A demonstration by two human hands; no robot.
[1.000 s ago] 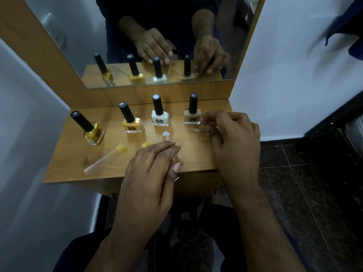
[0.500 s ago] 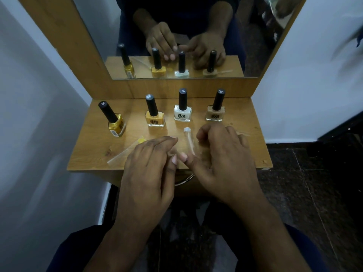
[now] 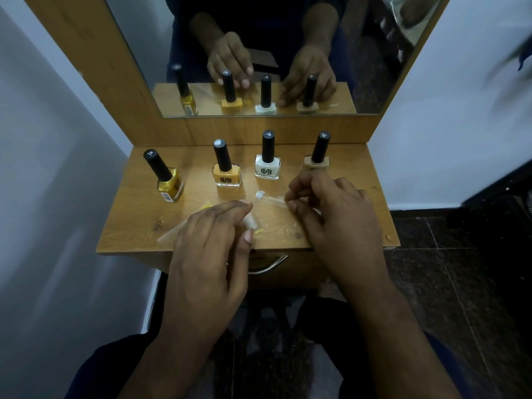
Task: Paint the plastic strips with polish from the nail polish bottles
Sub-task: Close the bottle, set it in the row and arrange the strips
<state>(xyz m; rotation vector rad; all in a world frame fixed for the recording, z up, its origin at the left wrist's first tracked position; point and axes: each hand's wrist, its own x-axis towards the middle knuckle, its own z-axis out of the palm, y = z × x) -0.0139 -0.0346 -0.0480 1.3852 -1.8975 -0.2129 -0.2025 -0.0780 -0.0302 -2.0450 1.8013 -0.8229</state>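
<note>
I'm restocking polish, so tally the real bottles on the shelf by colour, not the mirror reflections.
Gold glitter bottle: 1
Orange bottle: 1
White bottle: 1
Beige bottle: 1
Total: 4 bottles, all capped and upright on the wooden shelf.

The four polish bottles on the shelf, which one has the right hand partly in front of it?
The beige bottle, last on the right of the row. The right hand covers its lower front; the white, orange and yellow bottles show whole.
</note>
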